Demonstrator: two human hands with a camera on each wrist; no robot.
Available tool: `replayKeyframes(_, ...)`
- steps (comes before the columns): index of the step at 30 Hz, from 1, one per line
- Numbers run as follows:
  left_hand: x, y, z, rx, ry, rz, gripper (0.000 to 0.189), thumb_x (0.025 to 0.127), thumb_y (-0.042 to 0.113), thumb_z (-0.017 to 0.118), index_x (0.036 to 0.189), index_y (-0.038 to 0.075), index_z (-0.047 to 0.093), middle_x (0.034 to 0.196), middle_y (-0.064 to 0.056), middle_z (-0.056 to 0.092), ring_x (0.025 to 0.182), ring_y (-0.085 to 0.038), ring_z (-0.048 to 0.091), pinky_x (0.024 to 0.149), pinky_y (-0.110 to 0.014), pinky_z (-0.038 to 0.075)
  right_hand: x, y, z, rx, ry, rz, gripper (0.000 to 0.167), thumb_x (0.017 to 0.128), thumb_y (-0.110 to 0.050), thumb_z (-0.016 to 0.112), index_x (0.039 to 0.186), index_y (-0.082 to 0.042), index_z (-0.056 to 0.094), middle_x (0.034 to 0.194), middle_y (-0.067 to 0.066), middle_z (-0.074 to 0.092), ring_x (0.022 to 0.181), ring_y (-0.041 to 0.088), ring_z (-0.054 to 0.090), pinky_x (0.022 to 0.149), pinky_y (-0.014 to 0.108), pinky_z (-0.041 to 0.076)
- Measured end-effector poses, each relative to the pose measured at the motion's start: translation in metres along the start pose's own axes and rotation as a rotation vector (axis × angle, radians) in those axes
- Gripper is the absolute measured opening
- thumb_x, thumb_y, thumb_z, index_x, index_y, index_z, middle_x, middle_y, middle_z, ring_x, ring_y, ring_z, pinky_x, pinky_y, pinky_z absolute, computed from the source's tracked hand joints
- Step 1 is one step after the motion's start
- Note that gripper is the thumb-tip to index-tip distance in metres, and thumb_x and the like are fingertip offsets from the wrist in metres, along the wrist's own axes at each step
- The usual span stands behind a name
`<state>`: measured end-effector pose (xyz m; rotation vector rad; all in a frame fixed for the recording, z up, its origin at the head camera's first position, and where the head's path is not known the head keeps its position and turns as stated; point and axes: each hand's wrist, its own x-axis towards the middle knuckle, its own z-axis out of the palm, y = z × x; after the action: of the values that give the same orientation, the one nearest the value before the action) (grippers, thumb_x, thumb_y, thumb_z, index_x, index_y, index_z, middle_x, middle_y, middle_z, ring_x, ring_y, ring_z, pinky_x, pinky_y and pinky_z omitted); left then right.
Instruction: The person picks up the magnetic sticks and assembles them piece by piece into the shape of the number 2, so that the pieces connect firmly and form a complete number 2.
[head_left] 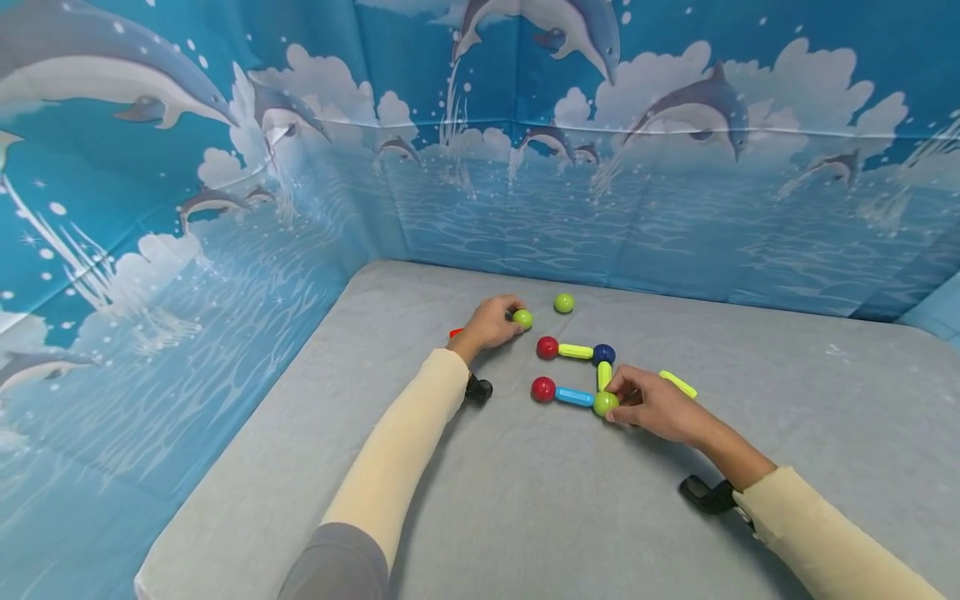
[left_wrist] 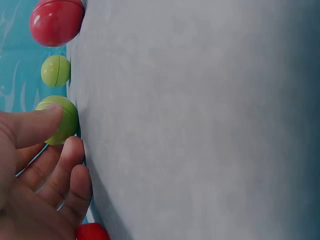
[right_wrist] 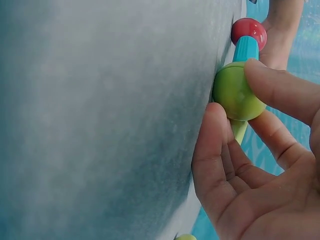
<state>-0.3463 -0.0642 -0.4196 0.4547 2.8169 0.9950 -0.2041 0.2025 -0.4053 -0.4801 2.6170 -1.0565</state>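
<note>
One grey desk [head_left: 555, 500] fills the lower part of the head view, and on it a U-shaped chain [head_left: 575, 397] of rods and balls has its gap toward the left of the frame. Your right hand [head_left: 660, 408], right of centre, pinches the chain's lower-right green ball [head_left: 605, 404] between thumb and fingers. Your left hand [head_left: 491, 325], near the centre, has its fingers closed on a separate green ball [head_left: 522, 319]. The upper yellow rod [head_left: 576, 352] has its long axis almost left to right. From your left fingers, the chain's upper red ball [head_left: 547, 347] lies just to the lower right; your left hand is nearer to it, and this short offset probably matters most.
</note>
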Motion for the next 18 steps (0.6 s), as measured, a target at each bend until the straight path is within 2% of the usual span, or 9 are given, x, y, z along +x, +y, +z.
replayKeyframes(5, -0.005, -0.002, -0.008, 0.025, -0.025, -0.002, 0.034, 0.095, 0.015, 0.065, 0.128, 0.010, 0.062, 0.130, -0.010, 0.062, 0.119, -0.024, 0.057, 0.102, -0.039, 0.048, 0.000, 0.001, 0.000, -0.003, -0.007, -0.003, 0.023, 0.089, -0.013, 0.073, 0.104, -0.007, 0.058, 0.101, 0.010, 0.065, 0.089, 0.018, 0.060, 0.066, 0.027, 0.050)
replayKeyframes(9, -0.009, -0.006, -0.022, 0.080, -0.041, 0.003, 0.035, 0.095, 0.017, 0.065, 0.129, 0.010, 0.062, 0.130, -0.010, 0.062, 0.121, -0.025, 0.057, 0.102, -0.040, 0.048, 0.001, 0.002, -0.001, -0.003, -0.004, -0.012, 0.023, 0.088, -0.012, 0.074, 0.104, -0.007, 0.058, 0.101, 0.010, 0.065, 0.089, 0.018, 0.060, 0.066, 0.027, 0.050)
replayKeyframes(14, -0.018, -0.022, -0.042, 0.156, -0.042, -0.021, 0.033, 0.094, 0.019, 0.065, 0.126, 0.011, 0.064, 0.129, -0.010, 0.064, 0.121, -0.027, 0.058, 0.103, -0.041, 0.047, 0.001, 0.002, -0.002, -0.003, -0.006, -0.017, 0.022, 0.088, -0.012, 0.074, 0.104, -0.007, 0.058, 0.101, 0.010, 0.065, 0.089, 0.018, 0.060, 0.066, 0.026, 0.051)
replayKeyframes(18, -0.026, -0.039, -0.053, 0.152, -0.034, -0.068, 0.033, 0.093, 0.019, 0.065, 0.126, 0.010, 0.064, 0.128, -0.010, 0.065, 0.121, -0.027, 0.058, 0.105, -0.042, 0.046, 0.001, 0.003, -0.003, -0.006, -0.010, -0.013, 0.023, 0.088, -0.013, 0.074, 0.104, -0.007, 0.058, 0.102, 0.010, 0.065, 0.089, 0.019, 0.060, 0.066, 0.028, 0.051)
